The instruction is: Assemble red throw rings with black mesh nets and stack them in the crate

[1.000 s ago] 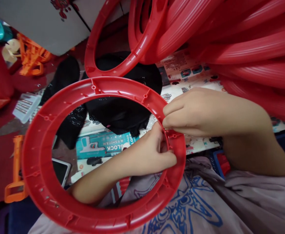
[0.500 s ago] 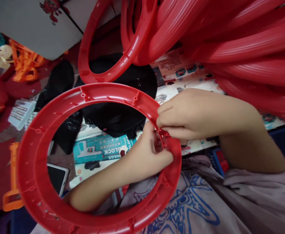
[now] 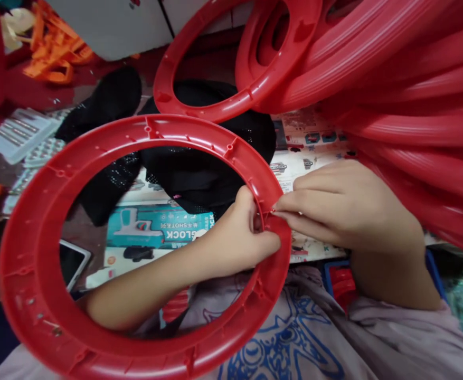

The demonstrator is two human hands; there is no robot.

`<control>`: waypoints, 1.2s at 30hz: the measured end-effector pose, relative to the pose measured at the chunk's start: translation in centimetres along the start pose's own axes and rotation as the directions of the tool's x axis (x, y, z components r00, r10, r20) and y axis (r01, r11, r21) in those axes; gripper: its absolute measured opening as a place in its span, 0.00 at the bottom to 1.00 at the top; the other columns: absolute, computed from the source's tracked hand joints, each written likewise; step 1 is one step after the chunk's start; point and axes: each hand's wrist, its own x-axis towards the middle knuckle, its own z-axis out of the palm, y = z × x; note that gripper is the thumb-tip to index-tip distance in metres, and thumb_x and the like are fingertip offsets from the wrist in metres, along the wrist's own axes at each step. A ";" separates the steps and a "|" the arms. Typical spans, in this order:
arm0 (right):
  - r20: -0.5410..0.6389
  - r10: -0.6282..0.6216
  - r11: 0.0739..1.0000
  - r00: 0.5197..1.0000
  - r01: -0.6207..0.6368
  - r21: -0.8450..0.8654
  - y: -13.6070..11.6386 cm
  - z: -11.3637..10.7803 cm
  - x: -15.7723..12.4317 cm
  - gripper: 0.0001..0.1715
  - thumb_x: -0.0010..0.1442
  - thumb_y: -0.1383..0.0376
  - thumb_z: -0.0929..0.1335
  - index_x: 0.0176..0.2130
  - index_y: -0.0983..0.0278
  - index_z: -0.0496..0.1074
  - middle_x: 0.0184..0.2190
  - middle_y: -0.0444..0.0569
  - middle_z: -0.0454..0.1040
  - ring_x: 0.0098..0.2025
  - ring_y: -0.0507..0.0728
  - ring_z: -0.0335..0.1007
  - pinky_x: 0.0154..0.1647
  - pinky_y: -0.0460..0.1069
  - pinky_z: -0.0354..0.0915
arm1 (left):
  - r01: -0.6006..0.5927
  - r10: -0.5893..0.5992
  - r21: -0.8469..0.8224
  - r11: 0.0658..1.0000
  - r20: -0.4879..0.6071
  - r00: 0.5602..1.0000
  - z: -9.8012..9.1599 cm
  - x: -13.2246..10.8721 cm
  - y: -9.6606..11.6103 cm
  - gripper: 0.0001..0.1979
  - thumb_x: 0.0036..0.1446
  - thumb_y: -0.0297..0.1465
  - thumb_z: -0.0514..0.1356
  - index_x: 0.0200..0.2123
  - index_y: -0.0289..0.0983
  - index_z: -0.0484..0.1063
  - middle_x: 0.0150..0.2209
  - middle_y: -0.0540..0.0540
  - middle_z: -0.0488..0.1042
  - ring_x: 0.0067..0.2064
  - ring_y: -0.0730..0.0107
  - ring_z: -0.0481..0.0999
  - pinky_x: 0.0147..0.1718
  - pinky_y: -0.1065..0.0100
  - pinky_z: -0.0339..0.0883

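A large red plastic ring [image 3: 27,227] is tilted over my lap, its hollow ribbed side with small screw posts facing me. My left hand [image 3: 245,240] reaches up through the ring's opening and is closed around its right side, thumb on the channel. My right hand [image 3: 330,206] pinches at that same stretch of the ring, thumb and finger together at a tiny reddish bit too small to name. A few small metal bits [image 3: 57,331] lie in the ring's lower left channel.
More red rings [image 3: 223,113] are piled at the back and right. Black cloth [image 3: 199,184] lies on a printed sheet [image 3: 136,232] beyond the ring. At left are a phone [image 3: 73,264], a clear case [image 3: 21,134] and orange plastic parts [image 3: 57,47]. A blue crate [image 3: 328,274] stands at right.
My right hand has shifted right and drawn back slightly, its fingertips now pinched at the ring's channel. The view has moved, so the ring sits further left. My left hand keeps its grip.
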 end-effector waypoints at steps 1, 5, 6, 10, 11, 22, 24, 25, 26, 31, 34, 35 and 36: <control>0.015 0.008 1.000 1.000 -0.008 -0.027 -0.2 0.1 0.2 0.13 0.65 0.69 0.63 0.32 0.67 0.75 0.24 0.45 0.70 0.25 0.52 0.61 0.26 0.49 0.50 | 0.000 0.000 -0.007 1.000 0.003 1.000 -0.1 0.0 0.0 0.24 0.42 0.24 0.58 0.45 0.38 0.56 0.38 0.49 0.66 0.37 0.67 0.71 0.32 0.67 0.68; 0.074 -0.022 0.994 0.997 0.030 -0.106 -0.6 -0.1 1.2 0.12 0.64 0.71 0.63 0.33 0.68 0.74 0.23 0.45 0.69 0.25 0.52 0.60 0.25 0.48 0.50 | 0.009 -0.009 0.022 1.000 0.008 1.000 -0.4 -0.1 -0.1 0.25 0.42 0.24 0.59 0.46 0.38 0.57 0.39 0.48 0.67 0.38 0.66 0.72 0.33 0.65 0.69; 0.072 -0.044 0.991 0.996 0.053 -0.124 -0.7 -0.3 1.5 0.12 0.63 0.71 0.62 0.32 0.68 0.74 0.23 0.45 0.68 0.25 0.52 0.60 0.25 0.49 0.49 | 0.000 0.000 0.017 1.000 0.015 1.000 -0.5 -0.1 -0.2 0.25 0.43 0.23 0.60 0.46 0.38 0.57 0.39 0.48 0.68 0.38 0.66 0.72 0.34 0.66 0.69; 0.066 -0.090 0.982 0.994 0.100 -0.161 -0.2 -0.8 2.5 0.15 0.64 0.72 0.62 0.28 0.65 0.72 0.20 0.43 0.63 0.23 0.50 0.54 0.25 0.48 0.48 | -0.009 0.010 -0.014 1.000 0.032 0.999 -0.7 -0.1 -0.2 0.26 0.43 0.23 0.60 0.47 0.38 0.58 0.39 0.48 0.68 0.39 0.66 0.71 0.32 0.68 0.67; 0.068 -0.089 0.983 0.994 0.099 -0.154 0.1 -0.9 2.6 0.16 0.64 0.71 0.61 0.27 0.65 0.71 0.20 0.42 0.62 0.23 0.50 0.53 0.25 0.48 0.47 | -0.001 0.002 -0.006 1.000 0.032 0.999 -0.7 -0.1 -0.2 0.26 0.43 0.24 0.60 0.48 0.38 0.58 0.39 0.48 0.68 0.38 0.65 0.71 0.31 0.68 0.67; -0.018 -0.105 0.987 0.994 0.102 -0.120 -0.1 0.5 1.3 0.17 0.61 0.74 0.61 0.25 0.65 0.72 0.20 0.43 0.64 0.23 0.52 0.53 0.26 0.50 0.46 | 0.071 -0.065 -0.060 0.996 0.096 0.993 -0.6 0.2 0.3 0.24 0.44 0.26 0.60 0.45 0.38 0.55 0.40 0.48 0.67 0.38 0.67 0.71 0.32 0.66 0.67; -0.014 -0.087 0.989 0.996 0.084 -0.125 -0.4 0.5 1.0 0.16 0.62 0.73 0.61 0.29 0.66 0.74 0.21 0.44 0.67 0.23 0.52 0.56 0.26 0.51 0.47 | 0.081 -0.065 -0.138 0.987 0.116 0.991 -0.4 0.1 0.7 0.23 0.44 0.26 0.60 0.44 0.38 0.55 0.39 0.48 0.67 0.38 0.68 0.71 0.31 0.68 0.67; 0.007 -0.059 0.990 0.998 0.060 -0.125 -0.4 0.5 0.9 0.16 0.63 0.72 0.61 0.31 0.66 0.75 0.22 0.44 0.68 0.24 0.53 0.57 0.26 0.51 0.47 | 0.078 -0.057 -0.179 0.981 0.122 0.991 -0.4 0.1 0.9 0.22 0.44 0.25 0.59 0.43 0.38 0.55 0.38 0.49 0.67 0.38 0.68 0.72 0.31 0.69 0.67; 0.033 -0.026 0.993 0.999 0.029 -0.117 -0.5 0.4 0.8 0.15 0.63 0.71 0.61 0.33 0.66 0.76 0.23 0.45 0.70 0.25 0.52 0.59 0.26 0.50 0.48 | 0.076 -0.050 -0.215 0.974 0.126 0.991 -0.3 0.1 1.1 0.22 0.44 0.24 0.59 0.43 0.38 0.55 0.37 0.50 0.67 0.37 0.70 0.72 0.30 0.70 0.67; 0.004 0.147 0.987 0.989 -0.147 0.062 -0.4 0.4 0.6 0.12 0.63 0.71 0.63 0.33 0.67 0.76 0.31 0.49 0.76 0.32 0.53 0.69 0.31 0.48 0.60 | 0.093 -0.064 -0.267 0.959 0.117 0.991 -0.1 0.2 1.5 0.21 0.43 0.22 0.57 0.40 0.38 0.54 0.32 0.54 0.66 0.32 0.75 0.69 0.25 0.75 0.64; -0.011 0.166 0.983 0.986 -0.164 0.085 -0.4 0.4 0.6 0.12 0.62 0.71 0.64 0.32 0.68 0.76 0.33 0.51 0.77 0.32 0.54 0.70 0.32 0.49 0.62 | 0.099 -0.081 -0.222 0.970 0.090 0.993 -0.1 0.3 1.4 0.21 0.43 0.21 0.57 0.41 0.38 0.55 0.34 0.53 0.66 0.32 0.76 0.68 0.26 0.75 0.64; -0.016 0.158 0.985 0.987 -0.157 0.078 -0.5 0.4 0.6 0.11 0.61 0.72 0.64 0.33 0.68 0.76 0.33 0.52 0.77 0.32 0.55 0.70 0.32 0.49 0.62 | 0.095 -0.079 -0.210 0.973 0.083 0.993 -0.1 0.3 1.4 0.21 0.43 0.21 0.57 0.41 0.38 0.55 0.34 0.53 0.66 0.31 0.77 0.68 0.26 0.75 0.64; -0.022 0.150 0.986 0.988 -0.148 0.075 -0.5 0.4 0.6 0.10 0.61 0.72 0.65 0.33 0.69 0.76 0.33 0.52 0.77 0.32 0.55 0.69 0.31 0.49 0.61 | 0.093 -0.078 -0.204 0.975 0.081 0.994 -0.1 0.3 1.3 0.21 0.42 0.21 0.57 0.42 0.38 0.55 0.33 0.54 0.66 0.31 0.77 0.68 0.25 0.75 0.63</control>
